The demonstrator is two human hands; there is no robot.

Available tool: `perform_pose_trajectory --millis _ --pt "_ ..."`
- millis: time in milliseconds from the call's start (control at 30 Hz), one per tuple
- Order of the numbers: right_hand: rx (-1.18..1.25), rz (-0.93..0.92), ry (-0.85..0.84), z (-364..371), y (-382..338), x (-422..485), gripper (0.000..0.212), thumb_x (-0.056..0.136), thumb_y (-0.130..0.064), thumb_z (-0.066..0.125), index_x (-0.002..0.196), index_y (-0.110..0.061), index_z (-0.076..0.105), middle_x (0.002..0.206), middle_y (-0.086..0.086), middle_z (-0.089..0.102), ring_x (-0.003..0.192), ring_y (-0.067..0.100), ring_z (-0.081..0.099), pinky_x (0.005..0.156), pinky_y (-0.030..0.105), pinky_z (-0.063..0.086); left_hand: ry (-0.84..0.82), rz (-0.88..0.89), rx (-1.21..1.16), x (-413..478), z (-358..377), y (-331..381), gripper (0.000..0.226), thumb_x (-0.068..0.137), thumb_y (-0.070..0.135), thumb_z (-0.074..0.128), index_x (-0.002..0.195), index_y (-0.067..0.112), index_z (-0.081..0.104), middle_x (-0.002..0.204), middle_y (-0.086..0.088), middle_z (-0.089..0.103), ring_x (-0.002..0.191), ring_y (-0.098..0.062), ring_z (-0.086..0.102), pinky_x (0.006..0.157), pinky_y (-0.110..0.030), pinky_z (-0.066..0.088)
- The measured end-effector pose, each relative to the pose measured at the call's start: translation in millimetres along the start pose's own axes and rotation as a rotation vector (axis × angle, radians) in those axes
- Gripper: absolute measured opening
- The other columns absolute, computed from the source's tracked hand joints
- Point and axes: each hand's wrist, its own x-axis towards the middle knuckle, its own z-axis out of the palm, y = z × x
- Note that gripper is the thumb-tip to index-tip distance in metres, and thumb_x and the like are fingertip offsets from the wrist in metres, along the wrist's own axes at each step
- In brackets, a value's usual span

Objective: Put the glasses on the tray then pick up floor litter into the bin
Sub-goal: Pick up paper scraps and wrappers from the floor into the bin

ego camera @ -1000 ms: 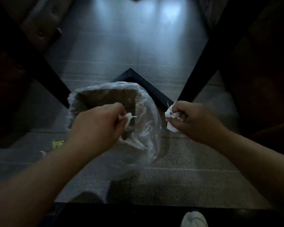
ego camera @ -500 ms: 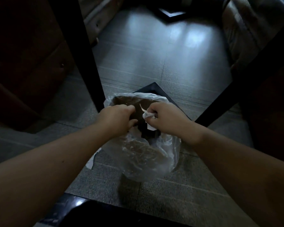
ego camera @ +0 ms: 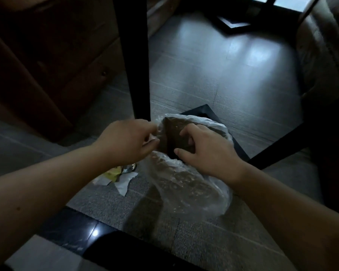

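Observation:
The bin (ego camera: pixel 190 178) stands on the grey floor in the head view, lined with a clear plastic bag, its dark mouth facing up. My left hand (ego camera: pixel 129 141) hovers at the left rim of the liner, thumb and fingers slightly apart, with nothing visible between them. My right hand (ego camera: pixel 205 151) is spread over the bin's mouth with its fingers apart and no paper in it. A yellow wrapper (ego camera: pixel 112 173) and a torn white paper scrap (ego camera: pixel 125 181) lie on the floor just left of the bin. No glasses or tray are in view.
A black table leg (ego camera: pixel 135 61) rises just behind my left hand, and a slanted black leg (ego camera: pixel 278 149) runs to the right of the bin. A brown sofa (ego camera: pixel 47 61) fills the left side. A glossy dark table edge (ego camera: pixel 82 237) lies at the bottom.
My right hand carried its crumpled white paper over the bin's mouth and now shows empty and spread. My left hand's scrap is gone too. The view has swung left, revealing floor litter.

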Motion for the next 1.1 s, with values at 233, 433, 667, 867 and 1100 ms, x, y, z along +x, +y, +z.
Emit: perform_pose_trajectory --millis 233,433,667,867,1100 --pt "-0.015 -0.227 -0.092 28.5 -78.8 -3.8 0.031 0.091 -0.043 0.050 0.117 -0.027 0.051 0.113 -0.004 0.057 0.091 0.020 0.061 0.072 0.036 0.052 -0.162 -0.203 -0.009 -62.5 29.3 -95.7 0.022 0.087 0.041 0.054 0.100 0.023 0.059 0.091 0.004 0.062 0.075 -0.014 0.055 0.058 -0.030 0.044" --pt "-0.024 -0.319 -0.265 99.7 -102.5 -4.3 0.040 0.091 -0.041 0.051 0.124 -0.022 0.044 0.121 0.000 0.047 0.098 0.025 0.057 0.072 0.035 0.050 -0.397 -0.279 0.144 -91.3 115.1 -143.7 0.048 0.085 0.047 0.053 0.125 0.022 0.043 0.124 -0.006 0.052 0.107 -0.026 0.054 0.075 -0.037 0.050" --pt "-0.003 -0.221 -0.395 181.9 -92.6 1.3 0.050 0.085 -0.041 0.057 0.128 -0.022 0.041 0.128 0.006 0.043 0.111 0.030 0.051 0.084 0.039 0.049 -0.480 -0.270 0.158 -86.3 176.7 -154.1 0.064 0.080 0.047 0.060 0.133 0.025 0.032 0.136 -0.015 0.036 0.116 -0.034 0.048 0.082 -0.044 0.048" --pt "-0.040 -0.080 -0.448 223.3 -70.4 14.5 0.050 0.083 -0.045 0.061 0.124 -0.023 0.043 0.125 0.006 0.047 0.108 0.031 0.056 0.085 0.039 0.050 -0.510 -0.136 0.293 -96.9 198.1 -167.1 0.040 0.083 0.035 0.058 0.118 0.020 0.046 0.121 -0.012 0.049 0.101 -0.031 0.055 0.067 -0.040 0.046" --pt "-0.077 -0.003 -0.466 252.5 -69.6 35.6 0.047 0.085 -0.044 0.061 0.122 -0.020 0.045 0.125 0.007 0.046 0.105 0.030 0.057 0.081 0.036 0.049 -0.338 -0.029 0.189 -123.7 179.9 -174.3 0.019 0.069 0.023 0.070 0.083 0.015 0.060 0.081 -0.010 0.062 0.067 -0.032 0.061 0.047 -0.033 0.042"
